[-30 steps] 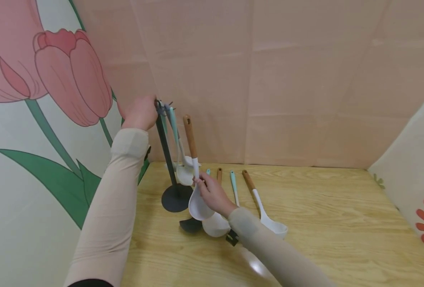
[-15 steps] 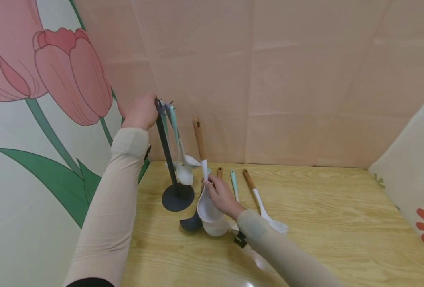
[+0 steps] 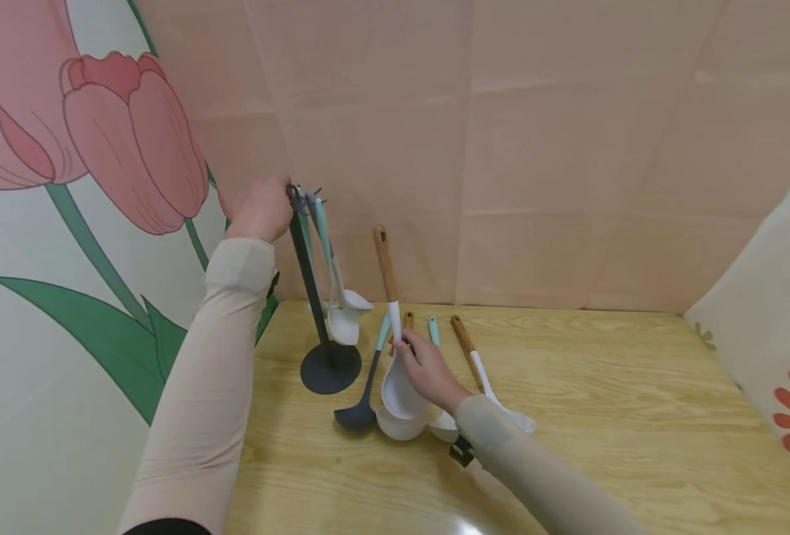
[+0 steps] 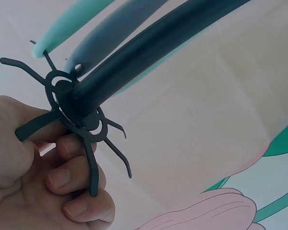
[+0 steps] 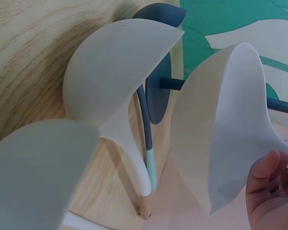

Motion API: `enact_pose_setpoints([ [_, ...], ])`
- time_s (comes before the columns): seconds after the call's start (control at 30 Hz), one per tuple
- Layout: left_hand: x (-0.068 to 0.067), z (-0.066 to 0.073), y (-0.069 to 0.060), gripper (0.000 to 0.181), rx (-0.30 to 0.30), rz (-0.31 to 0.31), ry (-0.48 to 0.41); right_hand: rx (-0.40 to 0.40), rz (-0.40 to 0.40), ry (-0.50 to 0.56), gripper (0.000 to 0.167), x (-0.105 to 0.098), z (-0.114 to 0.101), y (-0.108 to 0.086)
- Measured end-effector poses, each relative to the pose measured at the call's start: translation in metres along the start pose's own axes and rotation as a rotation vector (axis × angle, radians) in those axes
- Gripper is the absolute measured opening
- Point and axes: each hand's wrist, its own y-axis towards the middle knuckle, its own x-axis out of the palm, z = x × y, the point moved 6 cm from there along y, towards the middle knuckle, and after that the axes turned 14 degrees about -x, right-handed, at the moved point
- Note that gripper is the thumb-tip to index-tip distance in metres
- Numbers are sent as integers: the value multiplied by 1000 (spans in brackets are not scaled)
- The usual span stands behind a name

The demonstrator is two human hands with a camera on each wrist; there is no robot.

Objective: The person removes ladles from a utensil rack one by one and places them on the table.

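My left hand (image 3: 261,209) grips the hooked top of a black utensil stand (image 3: 310,275). In the left wrist view its fingers curl behind the ring of hooks (image 4: 92,167). Several utensils hang there, among them a white one with a mint handle (image 3: 323,227). My right hand (image 3: 428,369) pinches a white ladle (image 3: 386,264) low on its neck, the wooden handle pointing up. In the right wrist view the bowl of this ladle (image 5: 197,129) is raised beside another white ladle (image 5: 115,67) lying on the table.
On the wooden table (image 3: 635,386) lie a dark grey ladle (image 3: 356,417) with a mint handle and a mint-handled white utensil (image 3: 444,427). Further right rests a white ladle with a wooden handle (image 3: 463,334). A pink backdrop (image 3: 568,148) rises behind.
My right hand has carried the white ladle rightward and slightly down, away from the stand, uncovering the dark grey ladle. The left hand has kept its place on the stand's top.
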Motion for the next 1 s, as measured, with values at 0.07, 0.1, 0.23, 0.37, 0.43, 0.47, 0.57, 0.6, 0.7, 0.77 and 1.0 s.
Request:
enact_pose_setpoints([
  [0.07,0,0,0,31,2,1,-6,4,8,-2,24,-3,1,-3],
  [0.1,0,0,0,32,3,4,-4,7,11,0,25,-4,1,-4],
  [0.23,0,0,0,32,-1,9,0,24,20,9,25,-10,3,-8],
  [0.37,0,0,0,32,-2,12,5,15,41,-5,22,-16,6,-12],
  [0.43,0,1,0,32,3,15,4,16,53,-16,22,-21,7,-14],
  [0.47,0,1,-1,32,3,14,3,13,59,-16,22,-23,7,-14],
  [0.57,0,1,-1,32,2,17,2,9,70,-8,22,-30,9,-16],
  [0.6,1,1,-1,32,0,15,-1,13,72,-8,23,-32,10,-17],
  [0.7,1,2,-1,32,-3,13,-1,26,72,-22,24,-37,15,-20],
  [0.77,2,2,-1,32,-4,11,-3,51,69,-37,25,-41,17,-23],
  [1.0,2,1,1,32,-1,2,-3,46,111,-41,27,-55,25,-34],
])
